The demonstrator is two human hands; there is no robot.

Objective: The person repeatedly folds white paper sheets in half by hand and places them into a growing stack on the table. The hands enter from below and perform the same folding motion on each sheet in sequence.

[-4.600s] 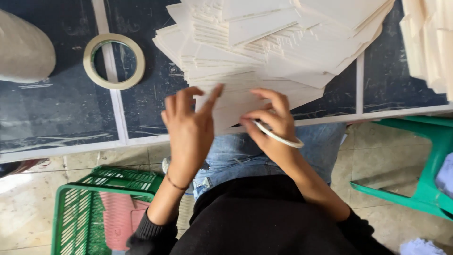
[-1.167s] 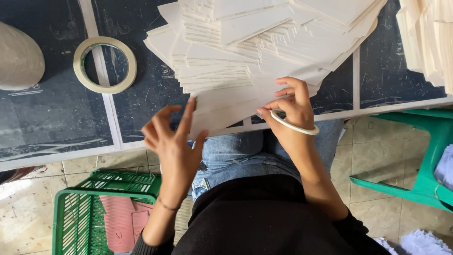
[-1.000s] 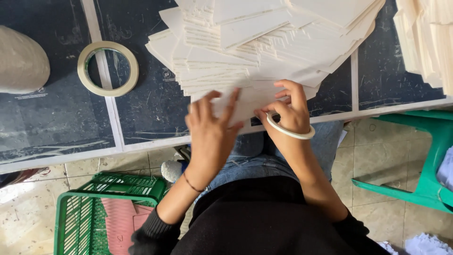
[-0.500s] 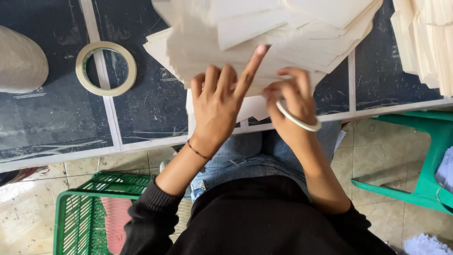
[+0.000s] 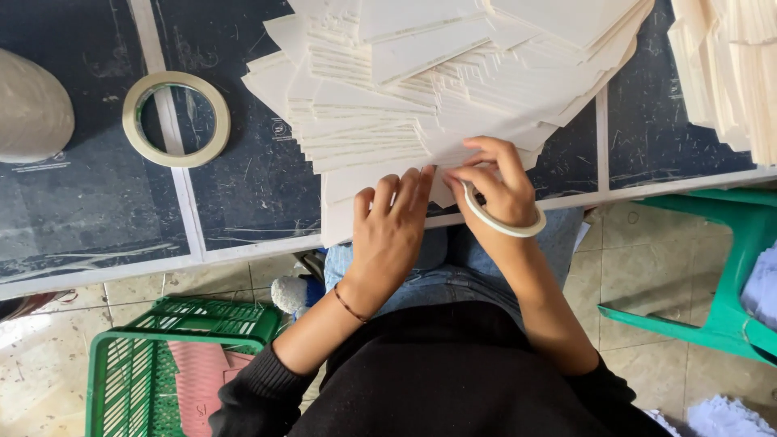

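Sheet in hand: I see a cream card sheet [image 5: 356, 182] lying at the front edge of the desk [image 5: 97, 210], its near corner hanging just past that edge, the bottom layer of the stack above it.

Left hand: my view has the left hand [image 5: 388, 235] palm down, fingers stretched and close together, fingertips pressing flat on the sheet's right part. Open, gripping nothing.

Right hand: the right hand [image 5: 494, 182] sits just beside the left, fingers curled, thumb and forefinger pinched on the sheet's edge where it meets the stack. A small white tape ring [image 5: 502, 218] hangs around this hand near the wrist.

Stack: fanned pile of cream sheets [image 5: 453, 73] covering the middle and far part of the desk, edges stepped like a splayed deck; the hands work at its near side.

Second pile: more cream sheets [image 5: 728, 65] at the desk's right end, apart from the main stack.

Tape roll: a larger beige tape roll [image 5: 176, 119] lies flat toward the desk's left side, well apart from both hands.

Grey lump: a rounded grey object [image 5: 28, 109] at the left edge; I cannot tell what it is.

Below the desk: green plastic crate [image 5: 121, 364] on the floor left of the knees, pink sheet inside; green plastic chair [image 5: 720, 275] at right.
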